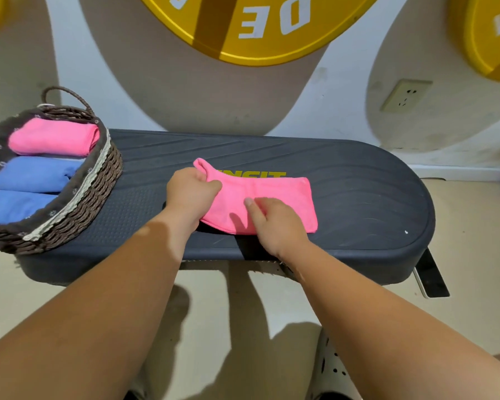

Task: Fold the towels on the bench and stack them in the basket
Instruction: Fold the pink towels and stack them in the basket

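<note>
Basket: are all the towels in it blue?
No, the basket holds a pink towel next to two blue towels.

Two pink towels point(274, 194), two blue towels point(35, 174), one basket point(98, 183).

Both bare forearms stretched forward, left hand point(192, 192) pinching pink towel point(283, 194) end, right hand point(276, 226) pressing down on it

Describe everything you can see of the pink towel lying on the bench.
The towel is bright pink, soft fleecy cloth, folded into a flat band lying across the middle of the bench. Its left end curls up in the grip of the left hand; the right hand rests on its near edge.
</note>
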